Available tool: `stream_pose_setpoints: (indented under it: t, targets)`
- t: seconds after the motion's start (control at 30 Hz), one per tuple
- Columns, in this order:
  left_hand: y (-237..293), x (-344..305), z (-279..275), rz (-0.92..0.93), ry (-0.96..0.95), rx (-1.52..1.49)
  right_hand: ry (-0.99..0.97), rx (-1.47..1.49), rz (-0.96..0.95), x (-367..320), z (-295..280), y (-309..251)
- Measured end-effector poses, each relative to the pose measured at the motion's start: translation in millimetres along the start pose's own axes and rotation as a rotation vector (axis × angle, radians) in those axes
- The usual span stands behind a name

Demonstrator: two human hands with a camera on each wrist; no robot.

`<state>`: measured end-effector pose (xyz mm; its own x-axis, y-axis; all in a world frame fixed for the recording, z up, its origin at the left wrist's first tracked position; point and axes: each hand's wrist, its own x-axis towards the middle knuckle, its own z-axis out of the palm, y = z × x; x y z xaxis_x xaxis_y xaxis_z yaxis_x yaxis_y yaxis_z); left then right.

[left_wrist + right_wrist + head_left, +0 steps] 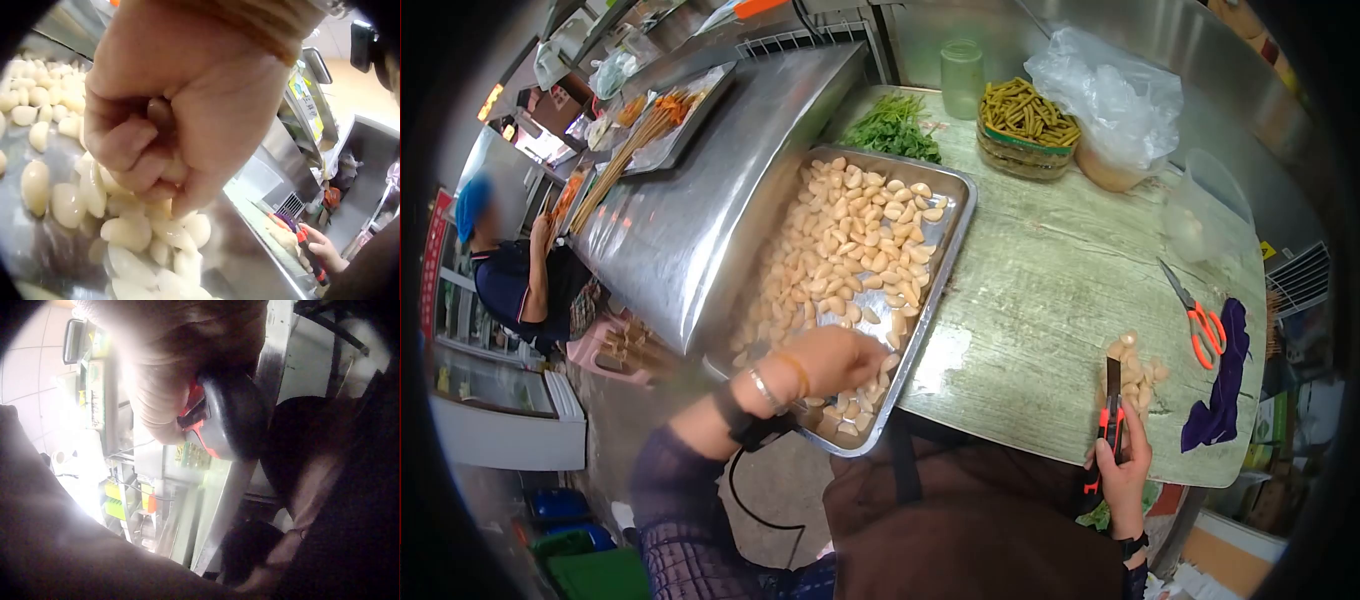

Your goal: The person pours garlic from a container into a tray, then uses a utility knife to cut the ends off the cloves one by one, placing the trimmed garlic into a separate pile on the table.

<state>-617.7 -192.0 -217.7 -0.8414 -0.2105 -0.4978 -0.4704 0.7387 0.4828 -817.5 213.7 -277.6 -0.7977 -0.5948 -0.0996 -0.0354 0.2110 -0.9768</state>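
Peeled garlic cloves (840, 235) cover much of a metal tray (960, 215). My left hand (835, 360) is over the near end of that tray. Its fingers curl round garlic cloves (161, 114), partly seen inside the fist in the left wrist view; how many it holds is hidden. Loose cloves (128, 231) lie right under the knuckles. At the table's front edge, my right hand (1128, 470) grips a box cutter (1112, 425) with a red and black handle, its dark blade pointing away from me. Just beyond the blade sits a small pile of garlic cloves (1138, 372) on the table.
Orange-handled scissors (1203, 335) and a purple cloth (1222, 390) lie at the right. Along the back stand green herbs (892, 128), a green jar (962, 80), a container of cut green beans (1025, 125) and a plastic bag (1105, 95). A person (510, 265) stands far left, by skewers (635, 140).
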Motion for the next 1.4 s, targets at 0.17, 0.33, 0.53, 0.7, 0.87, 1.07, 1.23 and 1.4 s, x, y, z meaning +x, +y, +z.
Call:
stream_pose_setpoints:
  t: [0.17,0.33,0.53,0.7,0.87,1.07,1.23,1.4]
  targets:
    - [-20,-39,-30,-0.060,-0.120,-0.099,0.006,-0.012,0.023,-1,-3,6]
    - [-45,-42,-47,-0.265,0.353,-0.138,0.033,-0.014,0.030,-1,-3,11]
    - [-60,-9,-32,0.052,0.560,0.024,0.019,-0.007,0.032,-1,-3,10]
    - [-60,7,-15,0.078,0.489,0.411,0.020,-0.045,0.005,-1,-3,11]
    - [-52,-15,-23,0.101,0.338,-0.478,0.000,-0.020,-0.013,-1,-6,15]
    - [-17,-45,-14,0.160,0.130,-1.217,-0.014,0.022,0.012,0,-4,12]
    - [22,-39,-6,0.107,0.116,-0.905,0.004,0.030,-0.024,1,-1,16]
    - [81,-11,40,0.434,0.257,-0.739,-0.004,0.085,-0.052,1,-5,27]
